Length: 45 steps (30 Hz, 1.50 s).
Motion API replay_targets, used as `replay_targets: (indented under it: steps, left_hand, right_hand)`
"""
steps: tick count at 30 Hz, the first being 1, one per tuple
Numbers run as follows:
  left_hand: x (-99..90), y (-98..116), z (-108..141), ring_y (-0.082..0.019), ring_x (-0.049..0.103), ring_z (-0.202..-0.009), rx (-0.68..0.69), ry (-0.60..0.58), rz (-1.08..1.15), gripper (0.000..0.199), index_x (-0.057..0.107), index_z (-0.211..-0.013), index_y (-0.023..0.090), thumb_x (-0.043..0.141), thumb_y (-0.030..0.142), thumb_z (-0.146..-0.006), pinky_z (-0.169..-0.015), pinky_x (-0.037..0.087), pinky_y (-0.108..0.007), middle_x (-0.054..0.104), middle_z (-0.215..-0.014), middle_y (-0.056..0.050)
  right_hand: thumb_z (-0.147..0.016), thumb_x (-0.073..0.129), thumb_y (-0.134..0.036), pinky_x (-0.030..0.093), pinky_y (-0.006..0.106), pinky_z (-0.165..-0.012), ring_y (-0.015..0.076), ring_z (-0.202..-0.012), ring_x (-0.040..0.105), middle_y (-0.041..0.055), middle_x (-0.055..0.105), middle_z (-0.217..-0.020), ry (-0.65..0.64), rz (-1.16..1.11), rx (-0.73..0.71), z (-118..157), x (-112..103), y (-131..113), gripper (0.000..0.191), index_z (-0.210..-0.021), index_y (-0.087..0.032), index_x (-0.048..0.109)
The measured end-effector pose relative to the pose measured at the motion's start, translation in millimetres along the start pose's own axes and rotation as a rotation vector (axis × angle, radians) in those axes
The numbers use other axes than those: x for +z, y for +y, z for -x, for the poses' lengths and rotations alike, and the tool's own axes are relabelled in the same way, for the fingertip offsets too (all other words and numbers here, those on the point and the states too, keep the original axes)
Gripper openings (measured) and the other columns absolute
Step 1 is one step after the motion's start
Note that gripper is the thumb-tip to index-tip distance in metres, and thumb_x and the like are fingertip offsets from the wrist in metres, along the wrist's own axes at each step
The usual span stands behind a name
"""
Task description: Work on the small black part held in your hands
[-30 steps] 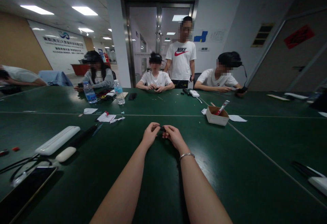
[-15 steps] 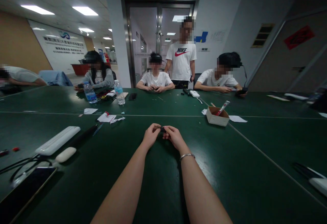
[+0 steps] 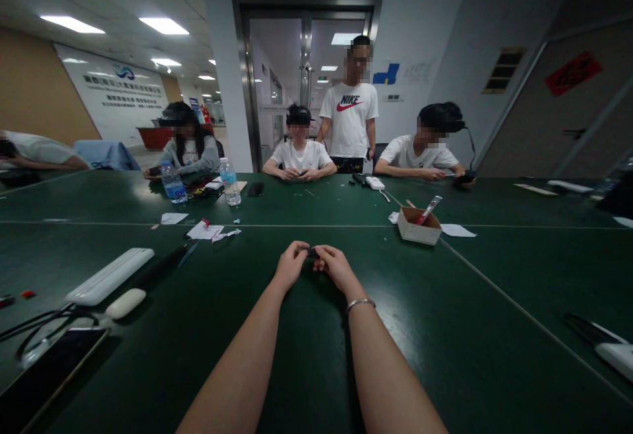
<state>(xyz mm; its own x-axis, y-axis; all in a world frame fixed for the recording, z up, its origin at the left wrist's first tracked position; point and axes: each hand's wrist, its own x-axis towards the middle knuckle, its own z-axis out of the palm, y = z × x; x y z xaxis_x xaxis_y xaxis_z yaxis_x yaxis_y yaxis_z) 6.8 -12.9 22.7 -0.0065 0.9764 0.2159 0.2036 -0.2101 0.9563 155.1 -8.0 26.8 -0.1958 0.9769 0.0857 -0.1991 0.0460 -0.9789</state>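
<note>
Out over the middle of the green table (image 3: pixel 425 328), both arms reach forward and the hands meet around one small dark object (image 3: pixel 312 253). Honestly it's tiny from up here, so I can't tell what it is. It sits right in the gap between the two sets of fingertips: just to the right of the left hand's (image 3: pixel 289 269) fingers, just to the left of the right hand's (image 3: pixel 338 269). Neither hand is really nearer, since both look like they're touching it. The bit that shows seems to run roughly sideways, from one hand to the other, but the fingers cover the ends, so don't quote me on the long axis. Grip-wise, the left thumb and fingers look pinched on its left end, and the right ones are pinched on the other end, with the rest of the right fingers curled underneath. Can't tell if it touches the tabletop or hangs a little above it. Right wrist has a silver bangle (image 3: pixel 361 303), btw. Off past the right hand there's an open cardboard box (image 3: pixel 419 234) with something red and silver leaning in it, and scraps of white paper (image 3: pixel 204 231) lie beyond the left hand, over to the left.
</note>
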Motion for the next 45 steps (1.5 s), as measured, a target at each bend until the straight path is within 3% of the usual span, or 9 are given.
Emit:
replay_targets:
  steps: [5,9,13,19,24,29,37,40,45]
  left_hand:
    - [-0.6,0.7,0.5,-0.012,0.051,-0.060,-0.030,-0.012,-0.014,0.031,0.061,-0.093,0.020,0.044,0.043,-0.084,-0.057,0.039,-0.024,0.058,-0.069,0.000]
    - [-0.6,0.5,0.2,-0.013,0.055,-0.068,-0.003,-0.005,0.004,0.027,0.062,-0.093,0.019,0.048,0.039,-0.081,-0.061,0.041,-0.023,0.062,-0.080,-0.002]
    - [0.1,-0.7,-0.5,-0.012,0.050,-0.055,-0.024,-0.046,-0.005,0.034,0.061,-0.093,0.018,0.043,0.045,-0.084,-0.054,0.037,-0.023,0.054,-0.060,0.002]
    - [0.5,-0.9,-1.3,-0.013,0.057,-0.072,0.013,-0.009,0.018,0.022,0.061,-0.093,0.018,0.050,0.032,-0.079,-0.065,0.043,-0.024,0.063,-0.083,-0.002]
    - [-0.8,2.8,-0.1,-0.012,0.050,-0.056,-0.035,-0.010,-0.013,0.032,0.062,-0.090,0.018,0.044,0.043,-0.084,-0.055,0.038,-0.023,0.054,-0.061,0.002]
    - [-1.0,4.3,-0.3,-0.013,0.056,-0.067,-0.015,0.024,0.024,0.022,0.063,-0.089,0.018,0.053,0.035,-0.078,-0.061,0.043,-0.024,0.062,-0.075,-0.002]
    - [-0.7,8.4,1.6,-0.013,0.056,-0.067,-0.015,0.007,0.039,0.025,0.063,-0.091,0.018,0.054,0.037,-0.078,-0.062,0.043,-0.024,0.062,-0.076,-0.002]
    - [-0.7,6.0,1.1,-0.013,0.054,-0.060,-0.048,-0.024,0.027,0.030,0.063,-0.093,0.018,0.047,0.041,-0.083,-0.057,0.040,-0.024,0.058,-0.065,0.000]
    - [-0.5,3.0,0.1,-0.014,0.057,-0.067,-0.028,-0.001,0.012,0.025,0.063,-0.094,0.019,0.049,0.034,-0.081,-0.058,0.041,-0.023,0.063,-0.075,-0.002]
  right_hand:
    - [-0.065,0.070,-0.051,0.035,0.025,-0.048,0.0111,-0.046,0.052,-0.0019,0.057,-0.052,0.007,-0.001,0.019,0.0,0.5,-0.8,0.039,-0.080,-0.015,0.065]
    - [-0.066,0.070,-0.050,0.035,0.025,-0.048,0.0111,-0.046,0.051,-0.0027,0.055,-0.050,0.011,-0.006,0.024,0.4,0.9,-1.6,0.038,-0.080,-0.015,0.065]
    - [-0.065,0.071,-0.049,0.035,0.025,-0.049,0.0109,-0.046,0.052,-0.0029,0.056,-0.051,0.005,-0.006,0.025,0.5,0.8,-1.8,0.037,-0.079,-0.015,0.064]
    - [-0.066,0.070,-0.049,0.034,0.025,-0.049,0.0112,-0.046,0.052,-0.0023,0.056,-0.051,-0.002,0.000,0.008,-0.9,0.4,0.0,0.038,-0.080,-0.014,0.064]
    - [-0.066,0.071,-0.049,0.035,0.025,-0.048,0.0111,-0.046,0.052,-0.0026,0.056,-0.051,0.003,0.000,0.027,0.1,0.6,-0.9,0.038,-0.081,-0.015,0.065]
    - [-0.067,0.071,-0.048,0.035,0.025,-0.048,0.0108,-0.046,0.052,-0.0021,0.057,-0.052,-0.001,0.000,0.004,0.9,0.8,-1.8,0.037,-0.081,-0.015,0.065]
    - [-0.067,0.071,-0.049,0.034,0.025,-0.048,0.0112,-0.046,0.052,-0.0024,0.056,-0.050,0.001,-0.006,0.001,0.3,0.1,-1.0,0.037,-0.081,-0.015,0.065]
    - [-0.067,0.070,-0.048,0.034,0.024,-0.047,0.0109,-0.046,0.052,-0.0021,0.057,-0.052,-0.003,-0.003,0.006,0.3,0.2,-1.0,0.036,-0.081,-0.015,0.066]
    - [-0.068,0.070,-0.048,0.035,0.024,-0.047,0.0110,-0.047,0.053,-0.0017,0.058,-0.053,-0.006,0.010,-0.001,0.3,0.0,-1.1,0.037,-0.082,-0.015,0.066]
